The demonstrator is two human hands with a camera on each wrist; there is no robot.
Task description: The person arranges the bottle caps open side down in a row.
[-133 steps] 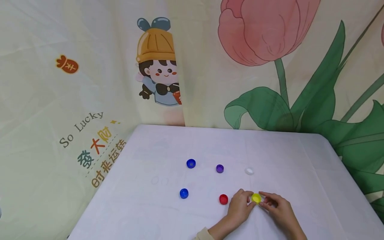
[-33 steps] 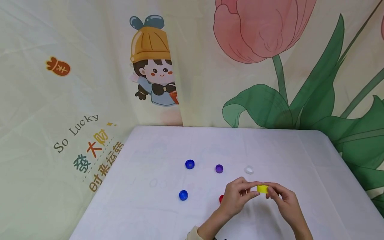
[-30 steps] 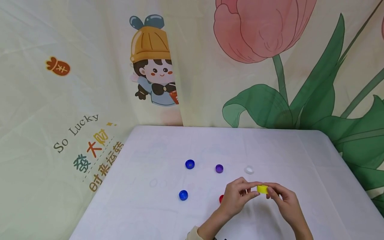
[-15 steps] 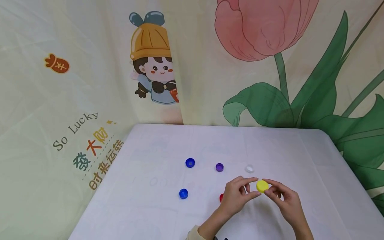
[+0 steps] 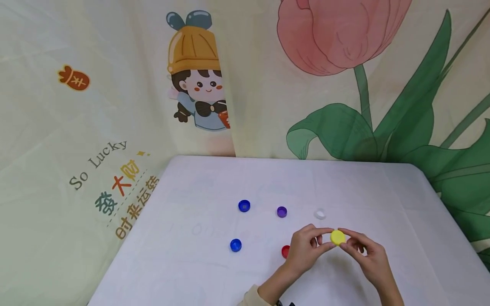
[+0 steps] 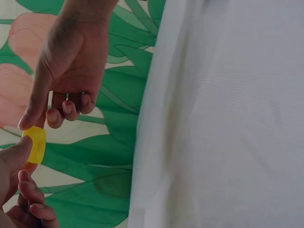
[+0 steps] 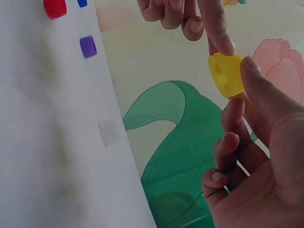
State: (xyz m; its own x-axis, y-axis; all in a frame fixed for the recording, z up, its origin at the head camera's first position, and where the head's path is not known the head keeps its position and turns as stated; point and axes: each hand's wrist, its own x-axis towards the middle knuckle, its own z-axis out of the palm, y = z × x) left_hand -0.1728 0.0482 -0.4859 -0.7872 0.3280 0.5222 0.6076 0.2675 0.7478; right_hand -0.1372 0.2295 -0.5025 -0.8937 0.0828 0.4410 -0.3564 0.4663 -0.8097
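Observation:
A yellow bottle cap (image 5: pixel 337 237) is held up above the white table, its flat round face towards the head camera. My left hand (image 5: pixel 305 250) pinches it from the left between thumb and index finger. From the other side, my right hand (image 5: pixel 370 257) pinches it by the edge with thumb and forefinger. In the right wrist view the yellow cap (image 7: pixel 226 75) sits between both sets of fingertips, the other fingers curled loosely. A red cap (image 5: pixel 285 251) lies on the table, partly hidden behind my left hand.
On the white tabletop (image 5: pixel 191 272) lie a dark blue cap (image 5: pixel 244 205), another blue cap (image 5: pixel 235 245), a purple cap (image 5: pixel 282 211) and a clear whitish cap (image 5: pixel 320 213). A printed cloth (image 5: pixel 256 106) hangs behind the table's far edge.
The yellow cap has risen from close over the table, hollow side showing, and turned side-on, then flat face to the camera. My left fingertips have closed in on it over the last half second.

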